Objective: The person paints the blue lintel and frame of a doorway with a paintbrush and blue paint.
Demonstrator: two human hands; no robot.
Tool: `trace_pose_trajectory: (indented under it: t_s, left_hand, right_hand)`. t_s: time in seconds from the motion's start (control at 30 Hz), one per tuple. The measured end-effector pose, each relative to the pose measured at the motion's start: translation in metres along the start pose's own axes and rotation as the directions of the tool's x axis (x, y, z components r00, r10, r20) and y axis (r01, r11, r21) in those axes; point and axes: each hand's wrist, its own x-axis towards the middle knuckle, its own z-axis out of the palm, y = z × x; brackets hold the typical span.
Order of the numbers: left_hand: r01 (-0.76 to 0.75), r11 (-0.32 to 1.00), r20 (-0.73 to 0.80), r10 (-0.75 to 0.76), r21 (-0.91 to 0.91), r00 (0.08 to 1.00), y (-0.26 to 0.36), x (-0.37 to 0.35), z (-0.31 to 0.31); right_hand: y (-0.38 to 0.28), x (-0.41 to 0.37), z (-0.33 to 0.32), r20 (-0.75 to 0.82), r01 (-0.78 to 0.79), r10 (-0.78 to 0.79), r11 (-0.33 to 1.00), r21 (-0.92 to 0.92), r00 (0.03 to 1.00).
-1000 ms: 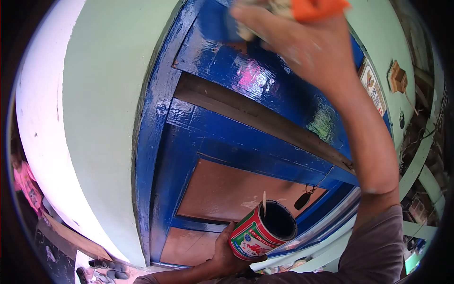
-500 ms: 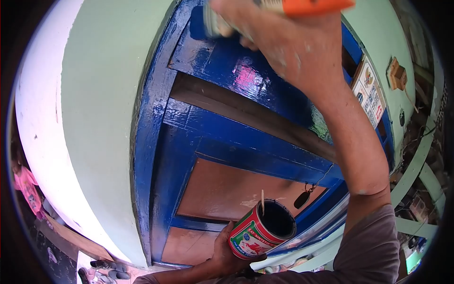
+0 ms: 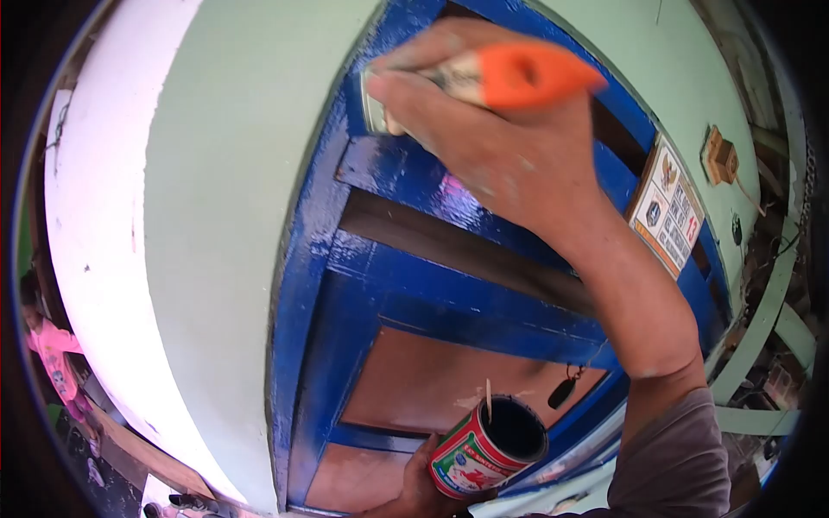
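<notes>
**A:** Head view. What are we holding at the top of the frame?

**B:** We are gripping a paintbrush (image 3: 518, 76) in our right hand (image 3: 492, 147). The fingers (image 3: 440, 43) are clamping around its orange handle. The brush's metal end is pressing against the upper left corner of the blue door (image 3: 406, 285), just beside the pale green wall (image 3: 233, 216). We cannot make out the bristles clearly.

**A:** And what is our other hand doing?

**B:** Low in the frame, we are carrying a paint can (image 3: 484, 449) in our left hand (image 3: 419, 488). Its fingers are wrapping around the red, white and green label. The can is tilting with its open mouth facing up and to the right, and it is showing dark blue inside. A thin pale stick (image 3: 488, 399) is standing in it at the rim.

**A:** How is the door looking?

**B:** We are seeing glossy blue on its frame and rails, while a brown panel (image 3: 440, 384) is showing between them, just above the can. A dark key fob (image 3: 563, 393) is hanging at the door's right edge, near the can.

**A:** What is lying around it?

**B:** A printed notice (image 3: 669, 211) is sticking to the wall right of the door, past our forearm. A person in pink (image 3: 52, 345) is showing at the far left edge, well apart from us.
</notes>
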Motion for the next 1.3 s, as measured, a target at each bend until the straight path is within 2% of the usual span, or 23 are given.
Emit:
trace_pose_trajectory:
  t_s: [0.03, 0.13, 0.2, 0.27, 0.3, 0.33, 0.37, 0.4, 0.47, 0.5, 0.53, 0.6, 0.67, 0.7, 0.73, 0.77, 0.8, 0.83, 0.87, 1.03, 1.17, 1.23, 1.3]
  left_hand:
    - [-0.051, 0.989, 0.130, 0.069, -0.136, 0.989, -0.008, 0.009, -0.017]
    - [-0.170, 0.985, 0.203, 0.172, -0.026, 0.964, -0.005, 0.001, -0.011]
    - [0.005, 0.999, -0.035, -0.006, -0.039, 0.999, 0.009, -0.012, 0.008]
    - [0.082, 0.996, -0.147, -0.087, -0.042, 0.985, 0.013, -0.018, 0.016]
    - [0.088, 0.995, -0.151, -0.095, -0.054, 0.984, 0.012, -0.019, 0.017]
    - [0.094, 0.993, -0.153, -0.103, -0.066, 0.983, 0.012, -0.019, 0.018]
    - [0.098, 0.992, -0.153, -0.109, -0.075, 0.982, 0.011, -0.019, 0.019]
    - [0.061, 0.994, -0.011, -0.062, -0.091, 0.998, 0.008, -0.018, 0.012]
    - [-0.007, 0.991, 0.268, 0.043, -0.136, 0.962, 0.002, -0.017, -0.004]
    - [-0.234, 0.960, 0.265, 0.187, 0.154, 0.946, 0.001, -0.018, -0.007]
    - [-0.427, 0.800, 0.307, 0.317, 0.423, 0.898, 0.000, -0.019, -0.008]
    - [-0.450, 0.763, 0.314, 0.334, 0.463, 0.889, 0.001, -0.017, -0.008]
    - [-0.107, 0.994, 0.241, 0.101, 0.013, 0.965, 0.004, -0.012, -0.010]
    - [-0.407, 0.821, 0.280, 0.313, 0.400, 0.907, 0.002, -0.012, -0.008]
    - [-0.595, 0.429, 0.404, 0.458, 0.680, 0.792, -0.001, -0.012, -0.004]
    - [-0.630, -0.078, 0.579, 0.495, 0.773, 0.648, -0.004, -0.011, -0.002]
    - [-0.588, 0.452, 0.393, 0.454, 0.671, 0.799, -0.004, -0.010, -0.002]
    - [-0.373, 0.850, 0.251, 0.294, 0.373, 0.922, -0.003, -0.009, -0.002]
    - [-0.049, 0.998, 0.190, 0.055, -0.039, 0.980, -0.001, -0.009, 0.002]
    - [-0.121, 0.932, 0.068, 0.104, 0.341, 0.992, -0.002, -0.014, 0.018]
    - [0.000, 0.932, -0.016, 0.006, 0.364, 1.000, 0.001, -0.008, 0.011]
    - [0.005, 0.907, -0.023, 0.005, 0.420, 1.000, 0.002, -0.011, 0.016]
    - [0.124, 0.971, -0.058, -0.115, 0.206, 0.992, 0.006, -0.001, 0.005]
  right_hand:
    - [-0.002, 0.000, -0.009, 0.076, -0.065, 0.069, 0.996, -0.060, 0.995]
    - [-0.016, -0.016, -0.055, 0.200, -0.261, 0.304, 0.941, -0.217, 0.931]
    - [-0.031, -0.012, -0.071, 0.154, -0.379, 0.427, 0.886, -0.268, 0.891]
    - [-0.028, -0.003, -0.064, 0.072, -0.093, 0.116, 0.960, -0.264, 0.991]
    - [-0.016, 0.005, -0.073, 0.179, 0.154, -0.066, 0.830, -0.536, 0.982]
    - [-0.004, 0.012, -0.081, 0.278, 0.370, -0.245, 0.573, -0.731, 0.929]
    - [-0.009, 0.019, -0.072, 0.055, 0.066, -0.042, 0.811, -0.581, 0.998]
    - [-0.020, 0.033, -0.051, -0.110, -0.243, 0.219, 0.914, -0.326, 0.970]
    - [-0.009, 0.025, -0.037, -0.043, -0.282, 0.278, 0.948, -0.147, 0.959]
    - [-0.007, 0.024, -0.029, -0.010, -0.307, 0.307, 0.950, -0.058, 0.952]
    - [-0.014, 0.013, -0.027, -0.015, -0.301, 0.303, 0.938, -0.175, 0.953]
    - [-0.039, 0.016, -0.025, -0.030, -0.431, 0.437, 0.870, -0.238, 0.899]
    - [-0.044, 0.030, -0.032, -0.036, -0.597, 0.598, 0.792, -0.126, 0.801]
    - [-0.040, 0.033, -0.034, -0.037, -0.625, 0.624, 0.777, -0.068, 0.780]
    - [-0.023, 0.032, -0.035, -0.048, -0.557, 0.556, 0.830, -0.014, 0.830]
    - [-0.023, 0.032, -0.033, -0.044, -0.515, 0.513, 0.854, -0.071, 0.857]
    - [-0.023, 0.033, -0.031, -0.040, -0.470, 0.469, 0.874, -0.128, 0.883]
    - [-0.023, 0.033, -0.029, -0.035, -0.422, 0.423, 0.888, -0.185, 0.905]
    - [-0.026, 0.024, -0.029, -0.033, -0.346, 0.348, 0.913, -0.217, 0.937]
    - [-0.005, 0.011, -0.037, -0.052, -0.187, 0.184, 0.980, -0.066, 0.982]
    - [-0.002, -0.015, -0.087, 0.242, -0.364, 0.327, 0.923, 0.128, 0.914]
    - [-0.016, -0.049, -0.108, 0.171, -0.462, 0.444, 0.883, 0.083, 0.880]
    - [-0.034, -0.081, -0.134, 0.054, -0.550, 0.555, 0.830, -0.088, 0.830]
